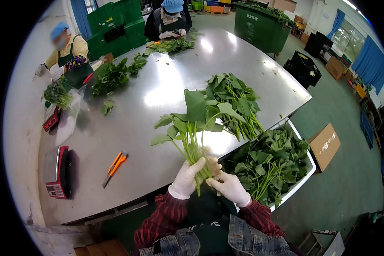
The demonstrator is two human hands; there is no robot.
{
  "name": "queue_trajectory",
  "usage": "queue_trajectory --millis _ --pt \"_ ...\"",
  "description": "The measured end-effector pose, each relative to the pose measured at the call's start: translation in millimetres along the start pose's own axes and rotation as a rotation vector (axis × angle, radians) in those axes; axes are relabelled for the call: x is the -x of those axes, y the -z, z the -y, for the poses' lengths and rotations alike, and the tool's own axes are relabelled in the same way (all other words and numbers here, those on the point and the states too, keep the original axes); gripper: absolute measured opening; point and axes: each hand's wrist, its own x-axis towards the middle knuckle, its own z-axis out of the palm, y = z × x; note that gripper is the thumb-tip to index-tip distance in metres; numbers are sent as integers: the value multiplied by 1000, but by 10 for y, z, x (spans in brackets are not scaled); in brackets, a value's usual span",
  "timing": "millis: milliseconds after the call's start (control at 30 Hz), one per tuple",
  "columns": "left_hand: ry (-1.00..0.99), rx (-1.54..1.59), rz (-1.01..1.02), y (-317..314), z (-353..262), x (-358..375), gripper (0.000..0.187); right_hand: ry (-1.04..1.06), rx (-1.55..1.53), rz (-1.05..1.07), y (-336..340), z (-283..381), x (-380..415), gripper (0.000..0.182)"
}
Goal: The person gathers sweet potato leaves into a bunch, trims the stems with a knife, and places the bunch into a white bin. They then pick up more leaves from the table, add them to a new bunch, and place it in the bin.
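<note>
L of frame: red scale [55, 170] sits on counter [136, 128] near its edge, prob. to leave the middle free; keypad labels too small to read. Orange cutter [115, 167] lies nearby, blade toward lower L; no legible brand. Center: L hand [186, 178] has fingers closed round stems of leafy bunch [195, 138], leaves up, prob. to expose stem ends. R hand [232, 188]: fingers bent at lower stems, partly hidden; can't tell if gripping. R of center: greens pile [239, 106] on counter, stems toward wearer, likely for reach. Upper R: green bin [260, 32] w/ Chinese chars, approx. 盘龙环境. Lower R: white crate [295, 188] w/ loose greens, just beside counter, prob. same reason.
</note>
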Motion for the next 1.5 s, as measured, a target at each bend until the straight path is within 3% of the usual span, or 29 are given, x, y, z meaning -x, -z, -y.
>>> queue_trajectory --millis 67,200,367,433,500,533,567,633,667,767,867,967,1033,1133,1167,1233,1500 --pt "-1 -9 0 18 45 5 38 -64 51 134 53 2 -24 32" --pt "-34 -92 -89 -63 75 26 36 20 116 158 86 -50 -74 27" --pt "-97 -108 -145 -6 112 -21 32 -72 77 174 26 -143 -75 23" --pt "-246 -57 -267 82 -30 -58 27 -115 31 190 -28 -276 -11 24" --pt "-347 -107 -311 169 -212 -56 25 -147 -177 20 -58 -606 -14 25" --pt "-366 -135 -313 188 -259 -32 26 -159 -136 -85 -15 -726 -58 29" --pt "-386 -166 -312 201 -301 -11 27 -119 67 -160 28 -815 -106 47" --pt "-385 -220 -312 201 -312 15 28 264 694 -277 83 -1306 -236 76" --pt "-369 -267 -309 194 -306 24 28 74 715 -117 97 -1366 -246 97" --pt "-308 -337 -308 139 -324 59 38 -88 823 96 -10 -1640 -276 93" --pt "-305 -399 -271 145 -325 84 43 -21 681 -70 1 -1812 -283 60" --pt "-314 -457 -256 126 -327 88 45 -151 726 5 91 -1927 -259 53" --pt "-319 -471 -257 101 -334 87 44 -130 741 -1 197 -2044 -243 43" --pt "-343 -575 -267 100 -334 95 46 151 1001 94 406 -2298 -185 21" --pt "-372 -608 -265 97 -331 95 46 175 1064 67 482 -2400 -157 27" --pt "-400 -642 -263 84 -337 101 45 -256 1038 65 595 -2509 -159 35" --pt "-376 -477 -280 179 -360 136 24 -356 1177 -32 685 -3483 185 39"
